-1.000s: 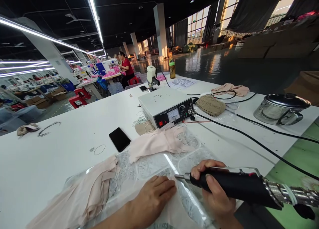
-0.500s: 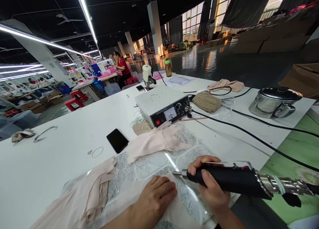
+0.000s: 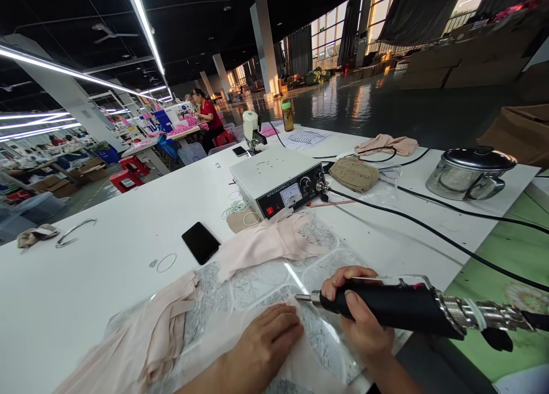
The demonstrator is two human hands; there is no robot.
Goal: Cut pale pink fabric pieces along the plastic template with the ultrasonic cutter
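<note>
My right hand (image 3: 364,319) is wrapped round a black handheld ultrasonic cutter (image 3: 390,305), its metal tip pointing left, close to my left fingertips. Palm down, my left hand (image 3: 270,339) lies on a thin, sheer pale-pink fabric (image 3: 214,339) and presses it to a clear plastic sheet (image 3: 253,285) with a grey marbled look. Under my left palm the fabric is hidden. A stack of pale-pink fabric strips (image 3: 160,328) rests to the left, and another pale-pink piece (image 3: 266,242) lies beyond my hands.
Behind the sheet stands a control box (image 3: 274,176) with a dial, cabled to the cutter. A phone (image 3: 200,243) lies left of it. A lidded glass pot (image 3: 469,174), brown pattern pieces (image 3: 354,175) and a black cable (image 3: 412,222) occupy the right side. A person in red (image 3: 208,116) sits farther back.
Both hands and the cutter keep almost the same place on the fabric. Only the camera view has shifted slightly.
</note>
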